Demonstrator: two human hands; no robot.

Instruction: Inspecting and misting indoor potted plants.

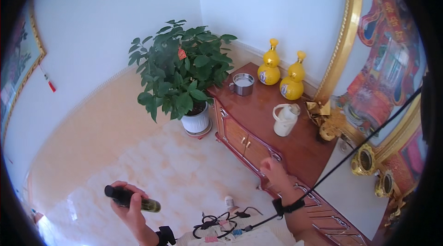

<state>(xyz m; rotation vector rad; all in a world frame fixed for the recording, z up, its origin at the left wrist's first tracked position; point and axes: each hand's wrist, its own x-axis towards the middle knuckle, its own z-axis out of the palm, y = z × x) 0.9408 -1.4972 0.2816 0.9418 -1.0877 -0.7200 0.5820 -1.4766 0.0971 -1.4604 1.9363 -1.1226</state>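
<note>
My left hand [129, 201] grips a small dark bottle [151, 206] with a black cap, held tilted above the floor at the lower left. The bottle's lower end looks greenish and see-through; fingers and thumb cover its middle. Over the front edge of a reddish-brown wooden cabinet [245, 138] is my right hand [273, 171], its fingers curled in and no object visible in them. It is slightly blurred, and I cannot tell whether it touches the cabinet. A leafy green potted plant [180, 69] stands in a white ribbed pot [196, 121] beyond both hands.
On the cabinet stand a metal mug [243, 88], two yellow gourd-shaped bottles [269, 73] and a pale handled jug [285, 125]. Gold ornaments [363, 159] and a large gilt-framed picture [384, 62] line the right wall. A black cable [363, 142] runs from my right wrist strap.
</note>
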